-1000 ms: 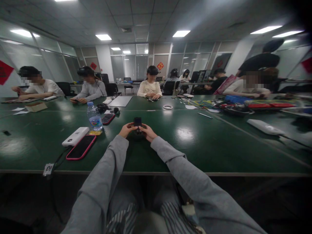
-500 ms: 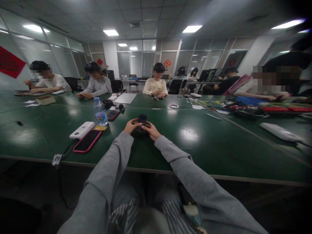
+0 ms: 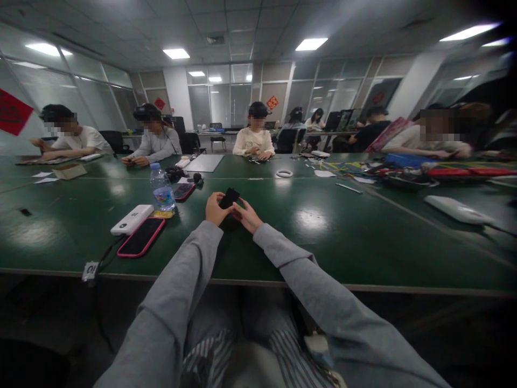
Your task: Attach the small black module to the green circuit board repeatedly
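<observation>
A small black boxy device [image 3: 229, 198] is held just above the green table, tilted, a plain dark face showing; its exact kind is not clear. My left hand [image 3: 215, 209] closes round its left side. On the near right edge, the fingers and thumb of my right hand [image 3: 247, 215] grip it. Off to the left stand a water bottle [image 3: 162, 188] and a small yellow packet [image 3: 163, 214]. A phone with a pink-red case [image 3: 141, 237] lies beside a white power bank [image 3: 132, 219].
The green table [image 3: 274, 258] spreads across the view. Farther off are a second phone [image 3: 184, 192], a white ring [image 3: 284, 174], a grey board [image 3: 204, 163] and tangled cables [image 3: 355, 171]. A white device [image 3: 456, 210] lies right. Several people sit around.
Both hands have turned the black device: its front with a screen and buttons faced me before, and now a plain dark face shows. The view has shifted slightly.
</observation>
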`<state>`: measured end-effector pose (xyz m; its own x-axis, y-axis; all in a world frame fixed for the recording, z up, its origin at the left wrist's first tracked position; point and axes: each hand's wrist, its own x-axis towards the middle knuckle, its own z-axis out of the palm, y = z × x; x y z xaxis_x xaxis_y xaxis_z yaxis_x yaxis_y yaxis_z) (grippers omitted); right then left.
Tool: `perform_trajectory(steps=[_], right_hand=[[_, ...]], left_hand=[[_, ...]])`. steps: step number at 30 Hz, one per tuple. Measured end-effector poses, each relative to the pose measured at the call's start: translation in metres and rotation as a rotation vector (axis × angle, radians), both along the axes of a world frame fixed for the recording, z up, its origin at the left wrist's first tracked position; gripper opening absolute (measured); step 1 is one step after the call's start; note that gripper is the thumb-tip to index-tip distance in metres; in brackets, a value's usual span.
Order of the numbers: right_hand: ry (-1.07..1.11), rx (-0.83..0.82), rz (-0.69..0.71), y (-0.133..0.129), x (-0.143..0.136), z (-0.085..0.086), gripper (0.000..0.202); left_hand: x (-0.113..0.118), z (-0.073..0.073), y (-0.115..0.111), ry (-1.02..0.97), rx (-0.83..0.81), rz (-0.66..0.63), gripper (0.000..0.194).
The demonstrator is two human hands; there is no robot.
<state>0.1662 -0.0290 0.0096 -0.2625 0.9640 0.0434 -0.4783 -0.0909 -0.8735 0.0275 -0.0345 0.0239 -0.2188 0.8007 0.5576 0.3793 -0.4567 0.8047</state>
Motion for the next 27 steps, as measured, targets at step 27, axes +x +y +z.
perform_trajectory(steps=[27], right_hand=[[0.116,-0.35,0.027,0.003,0.01,0.009,0.029]], left_hand=[[0.012,-0.007,0.013,-0.476,-0.365,-0.406,0.058]])
